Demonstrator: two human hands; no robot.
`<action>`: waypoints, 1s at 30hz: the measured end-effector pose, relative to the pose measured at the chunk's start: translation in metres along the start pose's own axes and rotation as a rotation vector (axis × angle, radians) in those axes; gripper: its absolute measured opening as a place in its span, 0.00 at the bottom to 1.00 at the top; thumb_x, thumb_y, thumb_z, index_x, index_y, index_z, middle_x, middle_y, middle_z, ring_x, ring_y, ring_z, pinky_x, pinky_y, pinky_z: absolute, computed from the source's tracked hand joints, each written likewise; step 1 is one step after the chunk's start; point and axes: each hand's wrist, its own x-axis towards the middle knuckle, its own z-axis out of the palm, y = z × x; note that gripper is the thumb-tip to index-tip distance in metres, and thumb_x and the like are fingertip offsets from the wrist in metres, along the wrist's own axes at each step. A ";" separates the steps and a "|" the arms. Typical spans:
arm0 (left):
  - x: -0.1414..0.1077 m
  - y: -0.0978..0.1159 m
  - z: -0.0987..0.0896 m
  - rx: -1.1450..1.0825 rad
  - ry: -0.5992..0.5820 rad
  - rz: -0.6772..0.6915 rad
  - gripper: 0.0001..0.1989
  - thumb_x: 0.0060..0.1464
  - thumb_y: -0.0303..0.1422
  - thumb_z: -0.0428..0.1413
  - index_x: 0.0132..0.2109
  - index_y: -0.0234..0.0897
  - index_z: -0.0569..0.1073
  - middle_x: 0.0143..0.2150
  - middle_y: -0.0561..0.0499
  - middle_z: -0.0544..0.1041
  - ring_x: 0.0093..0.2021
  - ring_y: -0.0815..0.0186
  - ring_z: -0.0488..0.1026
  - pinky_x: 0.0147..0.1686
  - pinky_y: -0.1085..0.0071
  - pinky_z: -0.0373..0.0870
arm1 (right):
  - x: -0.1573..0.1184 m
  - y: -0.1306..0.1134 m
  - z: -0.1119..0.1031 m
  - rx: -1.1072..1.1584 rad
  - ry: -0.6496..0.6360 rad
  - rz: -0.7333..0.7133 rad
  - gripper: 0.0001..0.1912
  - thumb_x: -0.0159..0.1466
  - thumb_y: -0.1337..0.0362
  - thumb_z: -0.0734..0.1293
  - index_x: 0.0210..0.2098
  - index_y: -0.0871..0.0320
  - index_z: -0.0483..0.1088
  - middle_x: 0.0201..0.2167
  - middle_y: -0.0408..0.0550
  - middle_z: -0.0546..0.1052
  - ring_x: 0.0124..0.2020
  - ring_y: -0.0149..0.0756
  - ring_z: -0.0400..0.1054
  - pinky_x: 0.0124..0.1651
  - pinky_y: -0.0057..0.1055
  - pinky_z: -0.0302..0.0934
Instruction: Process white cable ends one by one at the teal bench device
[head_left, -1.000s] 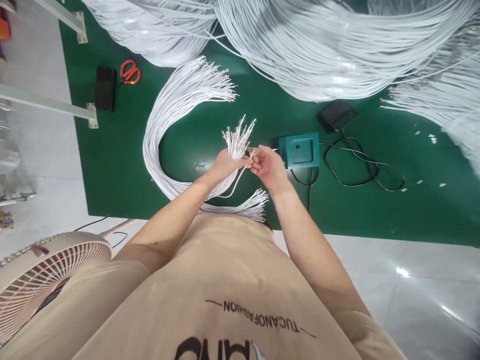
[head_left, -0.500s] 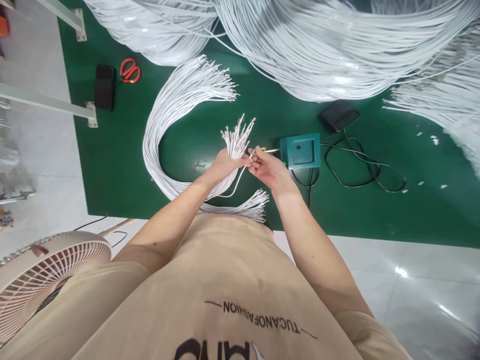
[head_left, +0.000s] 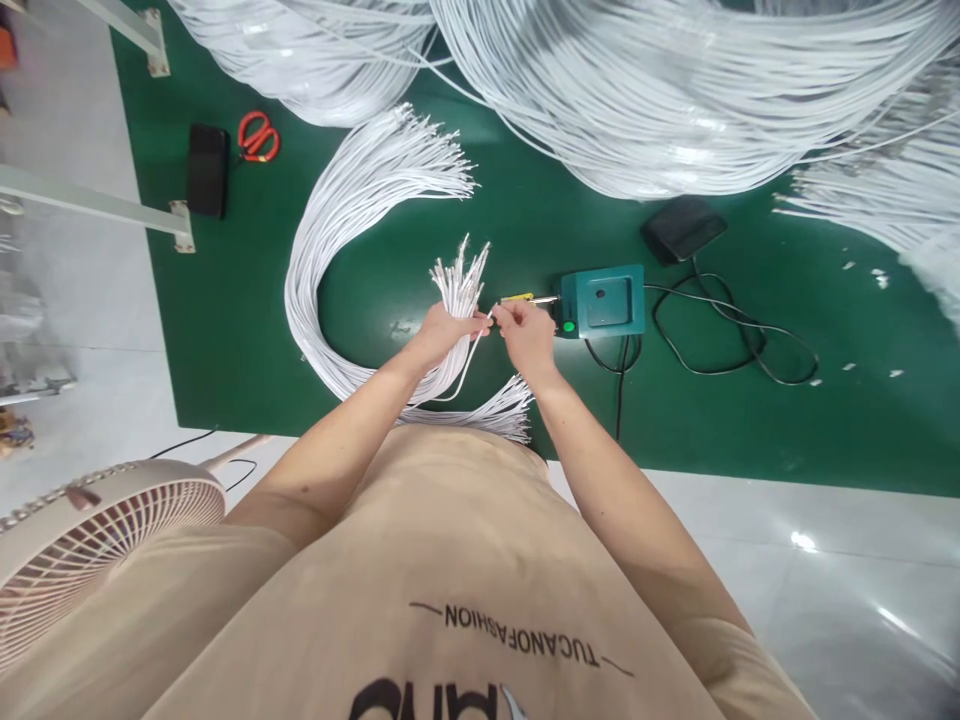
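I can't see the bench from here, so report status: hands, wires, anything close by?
Left hand closed around white wire bundle. Right hand at tip of one separate wire, grip unclear. Teal box close beside right hand.

The left hand point(head_left: 442, 335) grips a white wire bundle point(head_left: 459, 288).

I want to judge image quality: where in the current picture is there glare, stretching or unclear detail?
Head view: glare on the floor at lower right, highlights on the large wire coil; head view, lower left: the fan looks stretched, probably by a wide lens; head view, centre: tips of the held wire bundle are too small to separate.
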 end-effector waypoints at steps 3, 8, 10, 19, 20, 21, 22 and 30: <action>0.004 -0.004 -0.002 -0.101 0.019 -0.072 0.17 0.33 0.26 0.65 0.33 0.32 0.70 0.24 0.55 0.73 0.26 0.71 0.71 0.33 0.72 0.66 | -0.004 0.009 0.009 -0.330 0.023 -0.254 0.14 0.67 0.63 0.56 0.29 0.57 0.69 0.33 0.49 0.73 0.37 0.38 0.65 0.45 0.35 0.60; 0.020 -0.008 -0.003 -0.140 -0.117 -0.174 0.26 0.32 0.21 0.62 0.44 0.31 0.72 0.27 0.54 0.75 0.26 0.70 0.72 0.32 0.71 0.66 | 0.004 0.022 0.000 -0.669 -0.179 -0.542 0.17 0.69 0.66 0.51 0.36 0.60 0.70 0.39 0.57 0.71 0.43 0.44 0.62 0.49 0.41 0.56; 0.027 -0.008 -0.004 -0.123 -0.161 -0.184 0.27 0.32 0.20 0.62 0.45 0.30 0.73 0.25 0.55 0.74 0.25 0.71 0.71 0.32 0.71 0.66 | 0.011 0.022 -0.011 -0.736 -0.268 -0.595 0.17 0.69 0.66 0.51 0.38 0.61 0.70 0.39 0.57 0.71 0.42 0.44 0.62 0.48 0.40 0.55; 0.045 -0.006 -0.002 -0.058 -0.077 -0.212 0.24 0.32 0.18 0.62 0.43 0.29 0.75 0.24 0.55 0.72 0.26 0.68 0.74 0.39 0.66 0.70 | 0.048 0.010 -0.047 -0.897 -0.248 -0.494 0.15 0.64 0.72 0.55 0.41 0.63 0.72 0.37 0.60 0.77 0.44 0.49 0.63 0.53 0.47 0.47; 0.046 -0.006 0.000 -0.057 -0.056 -0.215 0.24 0.32 0.18 0.62 0.43 0.28 0.75 0.25 0.54 0.72 0.27 0.67 0.75 0.39 0.66 0.70 | 0.051 0.010 -0.047 -0.906 -0.280 -0.494 0.14 0.63 0.72 0.56 0.39 0.62 0.73 0.35 0.59 0.77 0.43 0.48 0.64 0.54 0.48 0.46; 0.048 -0.006 0.002 -0.063 -0.037 -0.216 0.25 0.31 0.18 0.62 0.43 0.28 0.75 0.25 0.54 0.72 0.28 0.66 0.75 0.38 0.66 0.70 | 0.053 0.011 -0.048 -0.909 -0.303 -0.498 0.14 0.62 0.73 0.57 0.38 0.62 0.73 0.33 0.58 0.77 0.41 0.47 0.64 0.55 0.48 0.46; 0.050 -0.007 0.004 -0.072 -0.023 -0.214 0.25 0.31 0.18 0.62 0.43 0.28 0.75 0.26 0.53 0.73 0.28 0.66 0.75 0.38 0.66 0.70 | 0.055 0.012 -0.049 -0.908 -0.314 -0.503 0.13 0.61 0.73 0.58 0.37 0.61 0.73 0.33 0.57 0.77 0.41 0.46 0.65 0.56 0.48 0.45; 0.056 -0.013 0.012 -0.015 0.053 -0.189 0.28 0.28 0.17 0.64 0.44 0.28 0.77 0.27 0.52 0.75 0.28 0.70 0.72 0.37 0.69 0.70 | 0.052 0.018 -0.051 -0.979 -0.293 -0.544 0.13 0.61 0.71 0.59 0.42 0.63 0.71 0.30 0.55 0.76 0.39 0.46 0.65 0.61 0.51 0.43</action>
